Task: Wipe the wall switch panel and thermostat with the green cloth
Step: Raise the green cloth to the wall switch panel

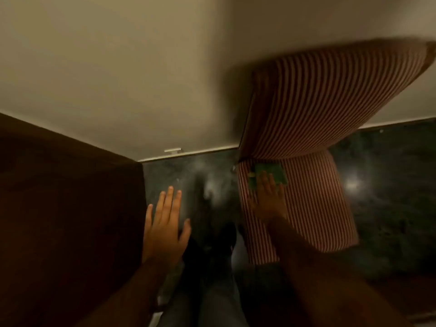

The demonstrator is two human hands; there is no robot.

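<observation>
The green cloth (269, 176) lies on the seat of a red-and-white striped chair (313, 208) at the right. My right hand (267, 197) reaches down onto it, fingers stretched flat over the cloth's near edge and touching it, not curled around it. My left hand (165, 223) hovers open at the centre-left, palm down, fingers spread, holding nothing. No switch panel or thermostat is in view. The frame is dim and blurred.
A beige wall (141, 67) fills the top half, with a small white fitting (173, 150) at its base. Dark brown furniture (66, 208) stands close on the left. The striped chair back (330, 95) leans against the wall. Glossy dark floor (389, 185) and my legs (212, 291) lie below.
</observation>
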